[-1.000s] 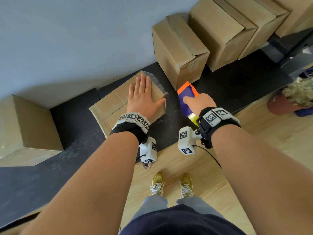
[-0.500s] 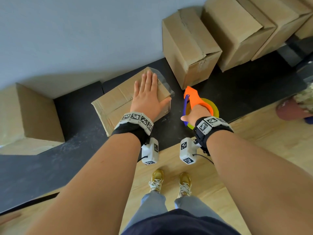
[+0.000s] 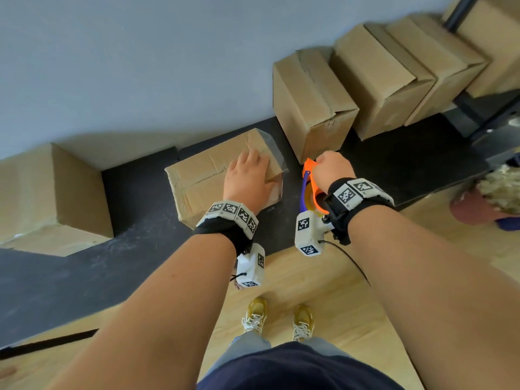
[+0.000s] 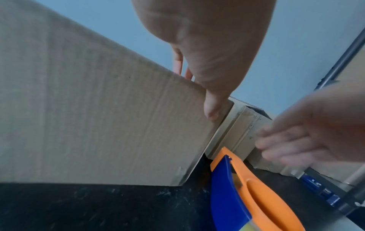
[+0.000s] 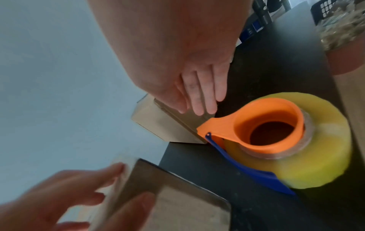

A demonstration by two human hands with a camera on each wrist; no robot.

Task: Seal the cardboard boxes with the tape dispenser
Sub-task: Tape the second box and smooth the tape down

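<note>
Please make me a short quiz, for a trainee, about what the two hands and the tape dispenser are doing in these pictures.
1. Which hand holds the low box?
2. True or false: the fingers of the right hand grip the tape dispenser.
3. The tape dispenser lies: A on the low box; B on the dark mat; C in the right hand.
Key: 1 the left hand; 2 false; 3 B.

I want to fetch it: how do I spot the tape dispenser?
Look at the black mat along the grey wall. Beside the low box, in front of the taller box, sits the tape dispenser: the only orange-and-blue thing, carrying a yellowish tape roll.
</note>
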